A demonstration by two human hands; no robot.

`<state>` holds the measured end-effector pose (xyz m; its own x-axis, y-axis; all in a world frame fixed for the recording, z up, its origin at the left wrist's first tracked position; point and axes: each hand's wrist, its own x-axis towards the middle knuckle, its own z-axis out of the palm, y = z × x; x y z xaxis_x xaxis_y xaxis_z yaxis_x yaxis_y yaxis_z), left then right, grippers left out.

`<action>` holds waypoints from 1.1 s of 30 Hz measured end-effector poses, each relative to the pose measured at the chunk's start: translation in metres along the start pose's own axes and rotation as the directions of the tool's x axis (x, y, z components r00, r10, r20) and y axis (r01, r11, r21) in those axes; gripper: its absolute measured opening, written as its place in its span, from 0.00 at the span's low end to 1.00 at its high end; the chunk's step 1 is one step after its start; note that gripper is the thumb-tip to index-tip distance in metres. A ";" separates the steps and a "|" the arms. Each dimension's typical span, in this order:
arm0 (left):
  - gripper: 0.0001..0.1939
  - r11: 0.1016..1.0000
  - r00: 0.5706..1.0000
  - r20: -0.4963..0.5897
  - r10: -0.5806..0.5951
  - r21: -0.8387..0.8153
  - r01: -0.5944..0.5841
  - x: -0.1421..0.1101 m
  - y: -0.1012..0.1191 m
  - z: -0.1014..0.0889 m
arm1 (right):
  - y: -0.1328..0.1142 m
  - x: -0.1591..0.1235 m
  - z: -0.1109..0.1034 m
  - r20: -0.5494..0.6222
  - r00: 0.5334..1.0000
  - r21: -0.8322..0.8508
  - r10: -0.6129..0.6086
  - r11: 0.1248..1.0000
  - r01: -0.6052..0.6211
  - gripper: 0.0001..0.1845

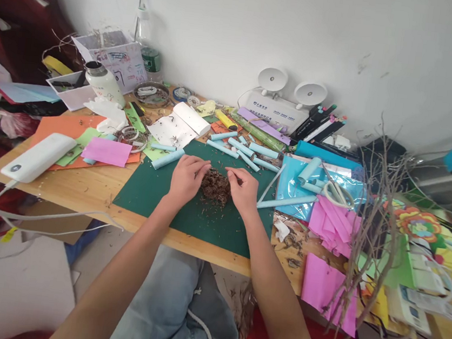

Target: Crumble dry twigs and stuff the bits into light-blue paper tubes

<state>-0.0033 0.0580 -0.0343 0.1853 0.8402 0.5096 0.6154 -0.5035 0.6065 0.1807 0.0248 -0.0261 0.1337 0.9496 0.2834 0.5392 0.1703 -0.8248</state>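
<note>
A small heap of dry brown plant bits [216, 187] lies on the dark green mat [199, 223], with loose crumbs scattered around it. On the heap's left side is my left hand [185, 180], its fingertips pinched together at the upper edge of the bits. My right hand [243, 191] faces it from the right, thumb and forefinger also pinched close to the heap. Whatever sits between the fingertips of either hand is too small to make out. Several light-blue paper rolls [241, 148] lie just beyond the hands.
A bundle of bare twigs [375, 224] rises at the right, beside pink crepe paper [334, 225] and scissors [338, 193]. To the left lie a white power bank [38, 157] with a cable and a white bottle [104, 84]. A twin-head lamp [276, 110] stands against the wall.
</note>
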 end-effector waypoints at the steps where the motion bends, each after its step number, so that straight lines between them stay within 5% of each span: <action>1: 0.17 0.999 0.999 0.003 -0.037 0.031 0.037 0.003 -0.003 -0.006 | 0.001 0.000 0.000 -0.021 1.000 -0.009 0.008 1.000 -0.008 0.16; 5: 0.15 0.980 0.968 0.196 -0.155 0.154 0.125 0.012 -0.019 -0.030 | 0.004 0.003 -0.001 -0.034 0.998 0.003 0.054 0.999 -0.054 0.16; 9: 0.17 0.968 0.902 0.393 -0.179 0.233 0.091 0.016 -0.031 -0.034 | -0.003 0.024 -0.003 0.173 0.976 -0.096 0.133 0.988 -0.117 0.14; 14: 0.17 0.988 0.899 0.426 -0.103 0.150 0.042 0.019 -0.023 -0.015 | -0.017 0.067 0.012 0.343 0.939 -0.239 0.017 0.969 0.069 0.23; 18: 0.19 0.995 0.929 0.364 -0.066 0.097 0.033 0.017 -0.017 -0.020 | -0.017 0.076 0.018 0.542 0.840 -0.284 0.015 0.945 0.166 0.24; 22: 0.12 0.982 0.905 0.401 -0.143 0.170 0.080 0.009 -0.023 -0.037 | -0.009 0.060 -0.004 0.387 0.914 -0.395 0.118 0.917 0.049 0.21; 25: 0.13 0.986 0.876 0.458 -0.150 0.138 0.097 0.007 -0.019 -0.033 | -0.006 0.044 -0.022 0.328 0.913 -0.527 0.243 0.849 -0.037 0.17; 30: 0.16 0.989 0.931 0.350 -0.108 0.136 0.064 0.012 -0.001 -0.015 | -0.012 0.013 -0.043 0.321 0.920 -0.398 0.226 0.913 -0.085 0.19; 33: 0.18 0.976 0.940 0.324 -0.104 0.213 0.035 0.016 -0.005 -0.017 | -0.015 -0.009 -0.056 0.216 0.953 -0.512 0.213 0.855 -0.076 0.17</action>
<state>-0.0165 0.0705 -0.0194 0.3584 0.9078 0.2178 0.7704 -0.4193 0.4802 0.2181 -0.0015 0.0111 0.0633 0.9979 -0.0114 0.8771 -0.0610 -0.4764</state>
